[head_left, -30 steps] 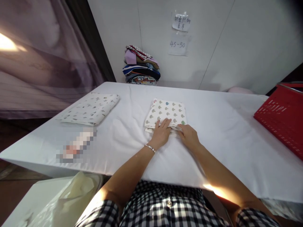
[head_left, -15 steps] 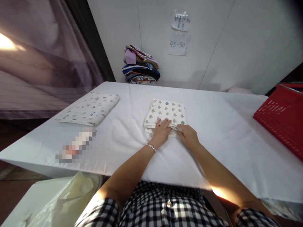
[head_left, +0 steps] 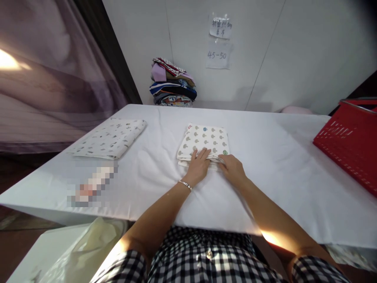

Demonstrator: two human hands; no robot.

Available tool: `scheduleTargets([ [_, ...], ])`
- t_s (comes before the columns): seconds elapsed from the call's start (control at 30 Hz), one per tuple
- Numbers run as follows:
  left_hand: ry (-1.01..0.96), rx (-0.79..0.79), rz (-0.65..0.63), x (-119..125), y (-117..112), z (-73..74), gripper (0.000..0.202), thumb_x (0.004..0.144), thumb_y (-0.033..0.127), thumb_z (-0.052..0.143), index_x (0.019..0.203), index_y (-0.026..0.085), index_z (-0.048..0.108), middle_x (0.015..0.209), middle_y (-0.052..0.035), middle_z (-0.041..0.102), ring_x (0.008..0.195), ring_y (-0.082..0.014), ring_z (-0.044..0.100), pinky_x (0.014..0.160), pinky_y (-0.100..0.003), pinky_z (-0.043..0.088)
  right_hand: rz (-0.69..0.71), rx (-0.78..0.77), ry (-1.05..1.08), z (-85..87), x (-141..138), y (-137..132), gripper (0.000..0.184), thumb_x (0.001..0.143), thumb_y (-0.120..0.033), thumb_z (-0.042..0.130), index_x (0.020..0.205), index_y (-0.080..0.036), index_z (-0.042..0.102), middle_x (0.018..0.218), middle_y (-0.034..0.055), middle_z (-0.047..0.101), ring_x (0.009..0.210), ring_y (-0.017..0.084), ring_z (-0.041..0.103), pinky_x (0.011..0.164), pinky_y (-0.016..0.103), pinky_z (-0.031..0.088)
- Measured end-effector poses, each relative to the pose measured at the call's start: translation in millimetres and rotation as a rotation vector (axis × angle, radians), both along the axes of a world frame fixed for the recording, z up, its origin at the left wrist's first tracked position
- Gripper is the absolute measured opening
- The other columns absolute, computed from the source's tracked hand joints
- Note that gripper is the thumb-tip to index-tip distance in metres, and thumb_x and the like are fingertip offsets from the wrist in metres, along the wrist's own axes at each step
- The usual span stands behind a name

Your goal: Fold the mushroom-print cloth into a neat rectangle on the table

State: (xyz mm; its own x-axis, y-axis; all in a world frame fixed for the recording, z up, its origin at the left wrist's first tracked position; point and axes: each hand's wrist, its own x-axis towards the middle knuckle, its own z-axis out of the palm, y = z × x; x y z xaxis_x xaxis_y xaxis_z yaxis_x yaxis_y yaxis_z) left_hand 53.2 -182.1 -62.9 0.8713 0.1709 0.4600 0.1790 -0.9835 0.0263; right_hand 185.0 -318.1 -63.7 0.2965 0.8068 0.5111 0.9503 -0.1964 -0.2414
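Note:
A white cloth [head_left: 205, 138] with grey apple-like or mushroom-like prints and a few coloured ones lies folded into a thick, layered pad on the white-covered table. My left hand [head_left: 199, 167] rests on its near edge, fingers spread and lying over the top layers. A silver bracelet [head_left: 185, 184] circles the left wrist. Beside it, my right hand [head_left: 233, 169] pinches the loose folds at the near right corner between thumb and fingers. Part of the near edge is hidden under both hands.
Another folded white cloth [head_left: 112, 137] with small dark prints lies at the left. Nearer is a blurred-out item [head_left: 96, 184]. A red plastic basket [head_left: 349, 143] stands at the right edge. Folded fabrics [head_left: 172, 84] are stacked behind the table, against the wall. A plastic bag [head_left: 91, 247] is at lower left.
My view has turned slightly, so everything sits a little further left. Both hands keep nearly the same place on the folded cloth.

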Motion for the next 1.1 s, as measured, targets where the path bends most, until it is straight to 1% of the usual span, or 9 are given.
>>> scheduleTargets([
  [0.1, -0.004, 0.028, -0.006, -1, -1, 2.4, 0.026, 0.087, 0.009, 0.038, 0.087, 0.016, 0.063, 0.129, -0.0078, 0.052, 0.132, -0.0232, 0.032, 0.111, -0.051, 0.018, 0.020, 0.051, -0.026, 0.8, -1, -1, 0.024, 0.091, -0.024, 0.042, 0.109, -0.019, 0.057, 0.100, 0.0066, 0.066, 0.092, 0.021, 0.057, 0.080, 0.033, 0.044],
  [0.2, -0.033, 0.044, -0.009, -5, -1, 2.4, 0.026, 0.085, 0.005, 0.039, 0.089, 0.016, 0.062, 0.126, -0.0084, 0.053, 0.133, -0.0224, 0.030, 0.113, -0.048, 0.018, 0.040, 0.100, -0.047, 1.8, -2, -2, 0.023, 0.092, -0.023, 0.041, 0.106, -0.018, 0.058, 0.100, 0.0071, 0.066, 0.092, 0.020, 0.057, 0.081, 0.033, 0.043],
  [0.4, -0.012, 0.008, -0.043, -11, 0, -0.3, 0.024, 0.089, 0.012, 0.039, 0.089, 0.017, 0.062, 0.124, -0.0062, 0.055, 0.132, -0.0225, 0.032, 0.112, -0.049, 0.020, 0.048, 0.037, -0.050, 0.5, -2, -1, 0.022, 0.089, -0.020, 0.044, 0.106, -0.018, 0.058, 0.098, 0.0060, 0.066, 0.088, 0.020, 0.057, 0.078, 0.032, 0.044],
  [0.53, 0.059, -0.071, -0.066, -14, 1, 5.4, 0.018, 0.087, 0.017, 0.046, 0.093, 0.019, 0.063, 0.128, -0.0050, 0.053, 0.131, -0.0230, 0.034, 0.110, -0.049, 0.024, 0.052, 0.044, -0.040, 0.4, -2, -2, 0.022, 0.088, -0.019, 0.045, 0.105, -0.018, 0.058, 0.097, 0.0056, 0.066, 0.089, 0.020, 0.057, 0.078, 0.032, 0.044],
  [0.63, 0.110, -0.118, -0.077, -17, 3, 10.2, 0.017, 0.084, 0.017, 0.052, 0.096, 0.021, 0.063, 0.132, -0.0045, 0.050, 0.132, -0.0226, 0.032, 0.109, -0.047, 0.026, 0.057, 0.047, -0.037, 0.9, -2, -2, 0.022, 0.088, -0.019, 0.044, 0.105, -0.019, 0.058, 0.097, 0.0055, 0.066, 0.089, 0.020, 0.057, 0.078, 0.032, 0.045],
  [0.73, 0.131, -0.139, -0.072, -16, 4, 11.4, 0.018, 0.083, 0.016, 0.053, 0.096, 0.021, 0.064, 0.135, -0.0043, 0.047, 0.133, -0.0221, 0.032, 0.109, -0.046, 0.027, 0.058, 0.046, -0.038, 0.9, -2, -2, 0.022, 0.088, -0.020, 0.044, 0.105, -0.019, 0.058, 0.097, 0.0052, 0.066, 0.089, 0.020, 0.057, 0.078, 0.032, 0.045],
  [0.9, 0.087, -0.092, -0.029, -10, 1, 8.0, 0.016, 0.084, 0.017, 0.051, 0.090, 0.020, 0.065, 0.134, -0.0054, 0.050, 0.131, -0.0236, 0.034, 0.106, -0.046, 0.030, 0.052, 0.061, -0.039, -0.5, -3, -2, 0.023, 0.087, -0.017, 0.044, 0.104, -0.019, 0.059, 0.098, 0.0048, 0.067, 0.088, 0.020, 0.058, 0.078, 0.033, 0.045],
  [1.0, 0.058, -0.047, -0.027, -9, -1, 6.8, 0.018, 0.086, 0.015, 0.046, 0.086, 0.018, 0.064, 0.131, -0.0058, 0.052, 0.131, -0.0239, 0.034, 0.107, -0.047, 0.028, 0.052, 0.079, -0.048, -1.4, -3, -2, 0.023, 0.087, -0.018, 0.044, 0.105, -0.019, 0.059, 0.098, 0.0054, 0.067, 0.089, 0.020, 0.058, 0.079, 0.033, 0.045],
  [1.1, 0.031, -0.021, -0.057, -10, -1, 7.1, 0.021, 0.086, 0.014, 0.043, 0.087, 0.018, 0.063, 0.129, -0.0062, 0.053, 0.131, -0.0225, 0.033, 0.109, -0.047, 0.024, 0.050, 0.075, -0.052, -2.1, -3, -2, 0.022, 0.089, -0.020, 0.044, 0.104, -0.019, 0.059, 0.098, 0.0054, 0.067, 0.088, 0.020, 0.058, 0.078, 0.033, 0.045],
])
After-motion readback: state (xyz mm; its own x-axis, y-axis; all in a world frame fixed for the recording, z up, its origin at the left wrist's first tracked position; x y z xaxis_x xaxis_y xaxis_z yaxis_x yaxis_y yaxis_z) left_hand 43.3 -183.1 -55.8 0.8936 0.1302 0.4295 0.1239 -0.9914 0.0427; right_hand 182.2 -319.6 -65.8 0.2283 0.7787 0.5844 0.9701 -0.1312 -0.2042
